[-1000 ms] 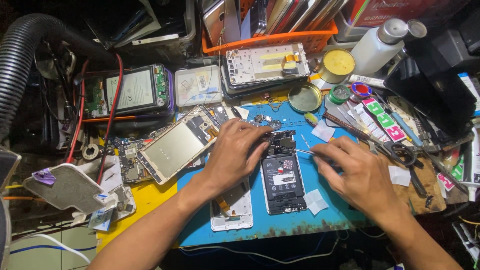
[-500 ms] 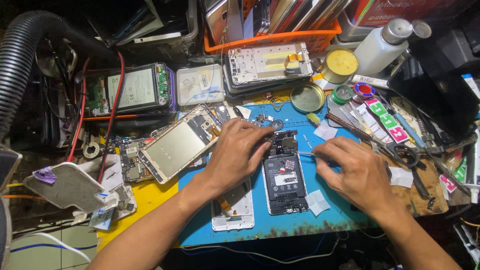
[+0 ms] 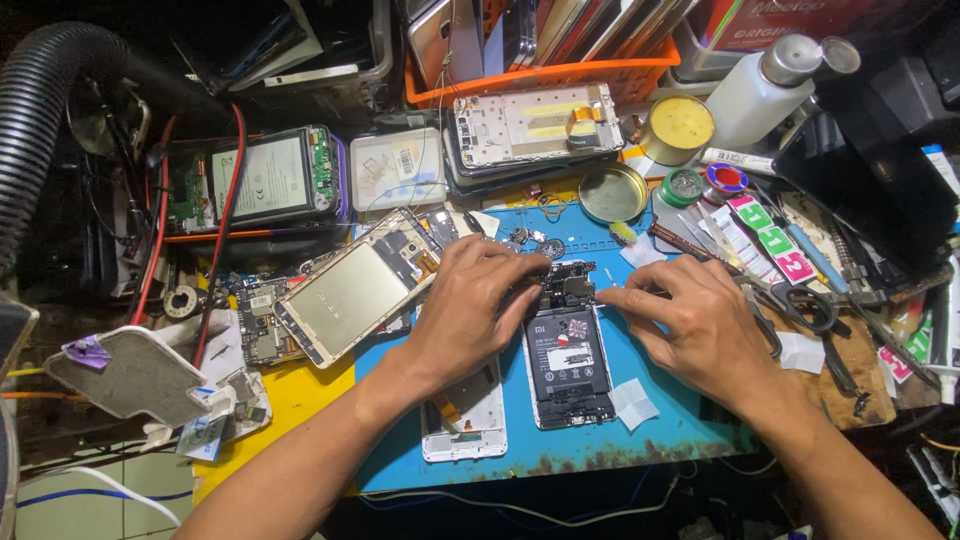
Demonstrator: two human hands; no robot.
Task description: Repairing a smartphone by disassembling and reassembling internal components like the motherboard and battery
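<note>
An opened phone with a black battery lies upright on the blue mat. My left hand rests over its upper left, fingertips pressing on the circuit board at the phone's top end. My right hand comes in from the right, fingers pinched on a thin metal tool whose tip is at the board's right edge. The two hands nearly meet over the top of the phone. A white phone frame lies partly under my left wrist.
A silver phone shell lies left of my hands. Behind are a phone with a white battery, a bare phone chassis, an open round tin, a white bottle and scissors. A black hose curves at the left.
My right hand's fingertips have crept slightly left toward the top of the phone. My left hand stays on the board. Nothing else has moved.
</note>
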